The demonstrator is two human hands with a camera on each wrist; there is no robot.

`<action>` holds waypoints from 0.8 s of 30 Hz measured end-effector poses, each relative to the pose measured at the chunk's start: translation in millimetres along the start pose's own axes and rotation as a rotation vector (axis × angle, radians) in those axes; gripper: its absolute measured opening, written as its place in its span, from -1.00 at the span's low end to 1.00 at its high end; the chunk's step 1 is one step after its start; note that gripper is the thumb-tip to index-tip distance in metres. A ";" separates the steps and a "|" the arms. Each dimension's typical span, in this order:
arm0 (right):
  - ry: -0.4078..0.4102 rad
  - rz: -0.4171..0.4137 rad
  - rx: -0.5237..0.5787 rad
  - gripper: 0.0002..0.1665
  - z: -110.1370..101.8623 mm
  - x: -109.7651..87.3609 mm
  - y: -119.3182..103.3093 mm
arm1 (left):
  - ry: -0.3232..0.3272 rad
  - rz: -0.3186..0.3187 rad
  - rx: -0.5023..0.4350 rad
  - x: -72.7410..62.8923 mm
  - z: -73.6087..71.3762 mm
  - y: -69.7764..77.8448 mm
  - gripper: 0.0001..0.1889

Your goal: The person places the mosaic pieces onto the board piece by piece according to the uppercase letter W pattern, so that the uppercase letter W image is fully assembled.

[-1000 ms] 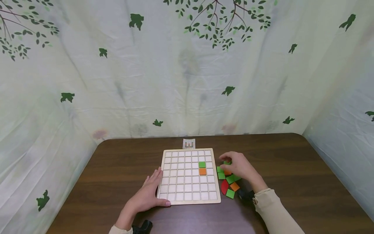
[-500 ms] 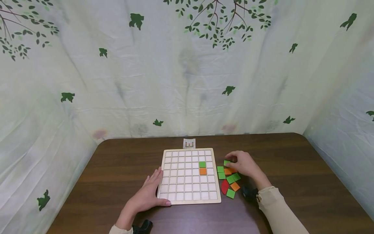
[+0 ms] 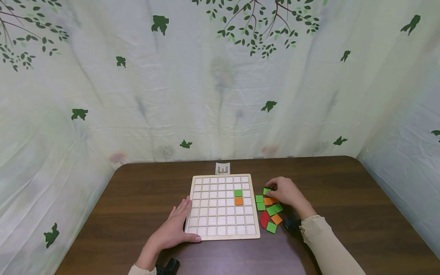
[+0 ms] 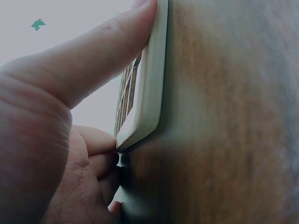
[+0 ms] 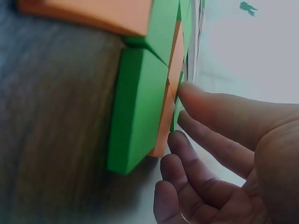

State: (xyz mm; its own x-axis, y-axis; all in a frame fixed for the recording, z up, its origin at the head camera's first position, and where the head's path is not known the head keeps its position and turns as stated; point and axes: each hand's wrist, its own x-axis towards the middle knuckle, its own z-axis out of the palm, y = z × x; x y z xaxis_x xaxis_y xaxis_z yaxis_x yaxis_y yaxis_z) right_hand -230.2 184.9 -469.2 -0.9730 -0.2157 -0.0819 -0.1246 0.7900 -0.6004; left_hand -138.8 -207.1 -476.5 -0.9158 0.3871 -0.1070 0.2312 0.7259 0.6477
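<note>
A square wooden board point(image 3: 227, 238) with a grid of white cells lies on the table; a green tile point(image 3: 238, 193) sits in it directly above an orange tile point(image 3: 238, 201). My left hand point(image 3: 173, 226) rests against the board's near left corner, fingers straight along the left edge, thumb on the near edge. In the left wrist view, the thumb point(image 4: 112, 44) lies over the board's rim. To the right of the board, my right hand point(image 3: 287, 193) pinches a green square tile point(image 3: 266, 191) between thumb and fingers at the far end of the tile pile.
Loose tiles lie close to the board's right edge: several green squares point(image 3: 271, 227), orange ones point(image 3: 276, 219) and a red piece point(image 3: 264, 219) with a curved side. A small printed card point(image 3: 222, 169) lies beyond the board's far edge. A leaf-patterned curtain point(image 3: 220, 95) hangs behind the table.
My right hand has shifted slightly right and back, uncovering part of the green tile at its fingertips, then stays almost still. The left hand and the board have not moved.
</note>
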 end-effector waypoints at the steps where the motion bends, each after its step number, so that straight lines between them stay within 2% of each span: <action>1: 0.001 -0.002 -0.006 -0.69 0.0 0.3 -1.0 | 0.001 -0.001 0.000 0.0 0.0 -0.1 0.32; 8: 0.000 -0.012 -0.043 -0.74 0.9 3.5 -2.9 | 0.001 -0.001 0.007 0.6 0.7 -1.6 0.32; 24: -0.026 -0.021 -0.049 -0.68 -5.1 1.5 1.0 | 0.003 0.005 0.012 -0.2 0.6 -3.0 0.33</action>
State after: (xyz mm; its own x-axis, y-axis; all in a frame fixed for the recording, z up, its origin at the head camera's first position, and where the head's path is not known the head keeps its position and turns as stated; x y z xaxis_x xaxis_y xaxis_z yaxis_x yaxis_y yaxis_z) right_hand -232.7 188.3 -465.9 -0.9647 -0.2470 -0.0912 -0.1548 0.8123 -0.5623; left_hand -139.2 -209.0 -478.8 -0.9155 0.3891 -0.1021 0.2395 0.7311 0.6388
